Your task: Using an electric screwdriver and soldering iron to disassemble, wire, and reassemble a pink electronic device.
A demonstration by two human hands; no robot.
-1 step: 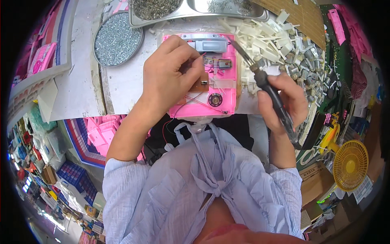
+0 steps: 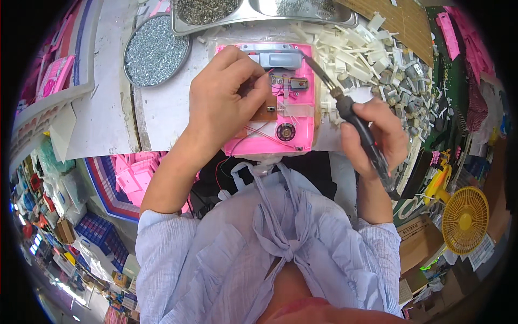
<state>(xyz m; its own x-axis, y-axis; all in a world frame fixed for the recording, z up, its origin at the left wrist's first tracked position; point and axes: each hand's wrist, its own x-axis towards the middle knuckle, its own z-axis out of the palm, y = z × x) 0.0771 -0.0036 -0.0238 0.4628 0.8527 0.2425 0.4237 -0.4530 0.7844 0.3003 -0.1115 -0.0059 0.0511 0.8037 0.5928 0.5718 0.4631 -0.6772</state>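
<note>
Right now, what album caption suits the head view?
Left hand over an open pink case, right hand holding a black soldering iron.

The premises are an assembly workshop. Evidence: a pink housing (image 2: 303, 123) with exposed wiring (image 2: 278, 83) at the near edge of the worktop (image 2: 162, 119); a soldering iron (image 2: 348, 106) at the housing's right side; a round tray (image 2: 153, 86) of small metal parts (image 2: 156, 51) toward the far edge; loose plastic parts (image 2: 352, 60) heaped along the right edge; pink mouldings (image 2: 137, 175) in a crate (image 2: 107, 190) below the near edge.
</note>
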